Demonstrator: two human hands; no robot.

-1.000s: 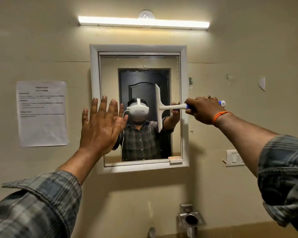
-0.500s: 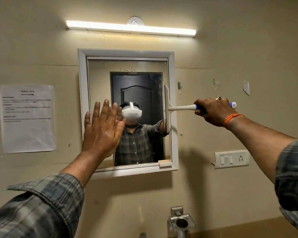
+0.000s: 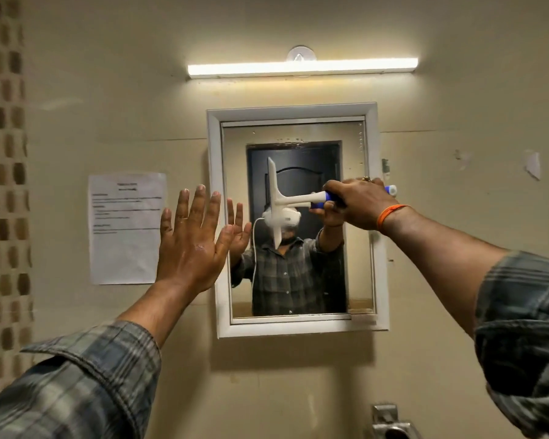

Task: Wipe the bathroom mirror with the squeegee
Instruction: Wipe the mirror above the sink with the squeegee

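Squeegee (image 3: 278,204) handle partly hidden inside right hand (image 3: 358,202) grip.

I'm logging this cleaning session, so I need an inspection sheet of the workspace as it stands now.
Surface: mirror in a white frame, upright on a beige wall; droplets and smears near its top and right edges.
Job's things: squeegee, blade vertical over the middle of the glass, handle pointing right.
Clutter: nothing seen.
Hands: right hand grips the squeegee's blue handle; left hand is flat, fingers spread, over the frame's left edge.
Cables: only a white cord, seen in the reflection.
Surroundings: lit tube light above; printed notice taped left of the mirror; metal fixture below.
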